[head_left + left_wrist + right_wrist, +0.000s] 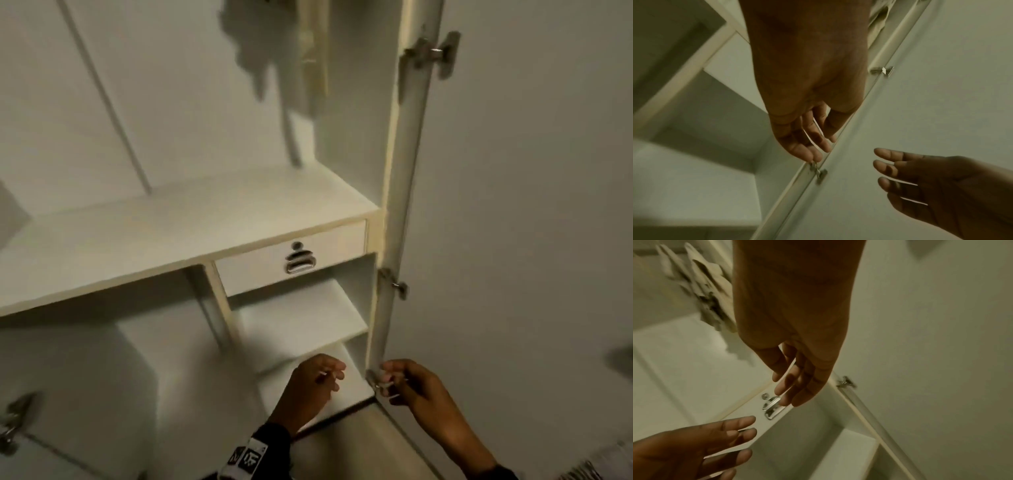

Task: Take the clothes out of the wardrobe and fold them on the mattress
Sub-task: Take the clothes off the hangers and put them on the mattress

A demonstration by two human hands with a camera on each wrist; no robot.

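The white wardrobe (191, 219) stands open in front of me. A cream garment (313, 51) hangs at the top of its right section, partly cut off by the frame edge; it also shows as the garment (705, 288) and the garment (877, 19). Both my hands are low, in front of the bottom shelves. My left hand (330, 373) hangs with loosely curled fingers and holds nothing. My right hand (390, 378) is just right of it, beside the door's lowest hinge, also relaxed and holding nothing. The wrist views show my left hand (807, 138) and right hand (795, 378) with slack fingers.
A small drawer with a metal handle (299, 263) sits under the wide middle shelf, with two short shelves (301, 315) below it. The right door (513, 205) stands open on metal hinges (431, 53). Another door with a hinge (13, 421) is at lower left. Striped fabric (589, 469) shows at bottom right.
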